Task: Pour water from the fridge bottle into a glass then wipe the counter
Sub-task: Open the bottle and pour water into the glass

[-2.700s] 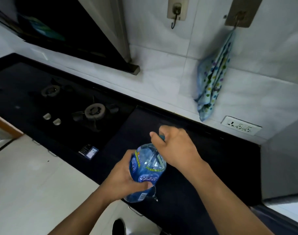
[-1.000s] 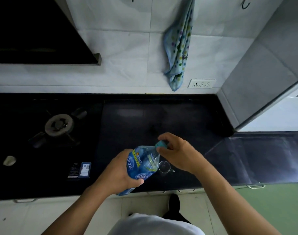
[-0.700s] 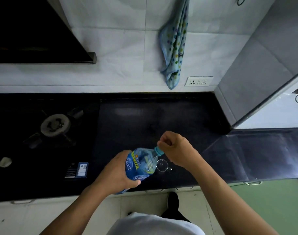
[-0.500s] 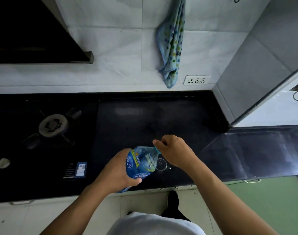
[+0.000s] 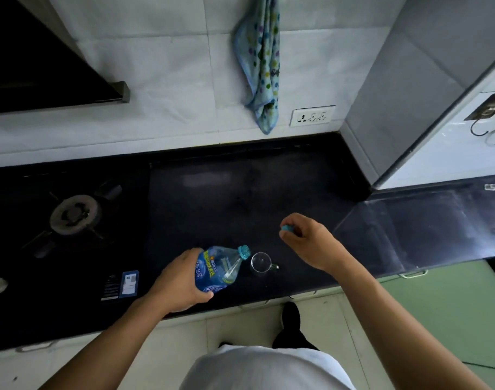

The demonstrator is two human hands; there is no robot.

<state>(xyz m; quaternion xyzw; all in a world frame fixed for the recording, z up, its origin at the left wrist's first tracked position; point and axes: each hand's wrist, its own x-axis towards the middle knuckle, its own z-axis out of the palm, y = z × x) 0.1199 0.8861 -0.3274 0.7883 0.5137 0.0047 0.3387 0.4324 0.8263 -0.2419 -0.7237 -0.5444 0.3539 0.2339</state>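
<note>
Below me the black desk (image 5: 268, 187) runs along the tiled wall, with the gas burner (image 5: 75, 213) off to my left and a dotted towel (image 5: 261, 60) hanging above. My left hand (image 5: 181, 280) is wrapped around the blue-labelled water bottle (image 5: 218, 267), tilted so its open neck points at the glass (image 5: 261, 262) just beside it on the desk. My right hand (image 5: 308, 242) is curled shut, pinching the small blue cap (image 5: 286, 228) between its fingertips, apart from the bottle.
</note>
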